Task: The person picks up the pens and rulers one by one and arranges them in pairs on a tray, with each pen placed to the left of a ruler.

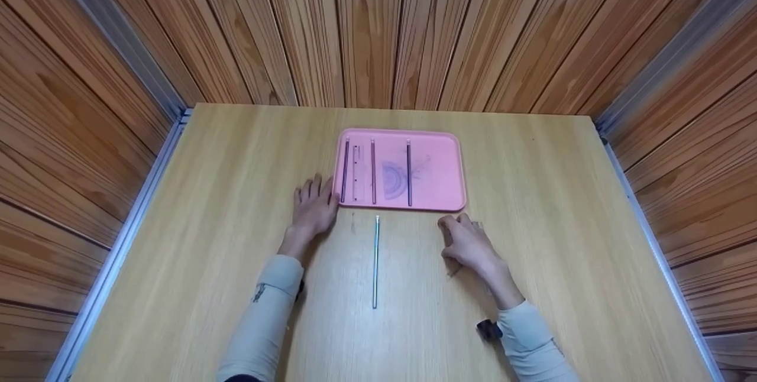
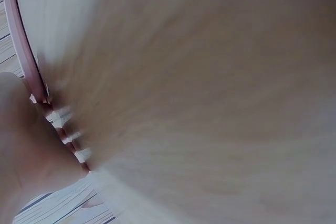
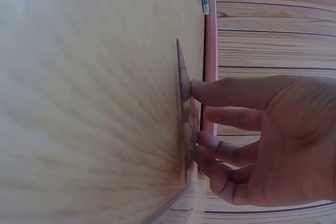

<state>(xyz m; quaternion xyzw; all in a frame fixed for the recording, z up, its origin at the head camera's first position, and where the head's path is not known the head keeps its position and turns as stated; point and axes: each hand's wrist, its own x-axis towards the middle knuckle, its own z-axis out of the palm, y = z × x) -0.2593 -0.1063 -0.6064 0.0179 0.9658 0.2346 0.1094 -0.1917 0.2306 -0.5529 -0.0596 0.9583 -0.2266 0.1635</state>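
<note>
My right hand (image 1: 470, 246) is low over the table, just off the tray's front right corner. In the right wrist view its thumb and fingers grip a thin, clear set square (image 3: 184, 85), seen nearly edge-on close to the tabletop. My left hand (image 1: 314, 207) lies palm down with straight fingers, its thumb side against the left front corner of a pink tray (image 1: 452, 193). Between the hands a teal pencil (image 1: 376, 264) lies lengthwise on the table. Dark pencils (image 1: 408, 175), a clear ruler (image 1: 356, 172) and a clear protractor (image 1: 394, 181) lie in the tray.
The wooden tabletop (image 1: 207, 193) ends at plank-patterned walls (image 1: 366, 33) behind and at both sides, with metal rails (image 1: 106, 287) along the side edges. Faint lines show in the tray right of the protractor; I cannot tell what they are.
</note>
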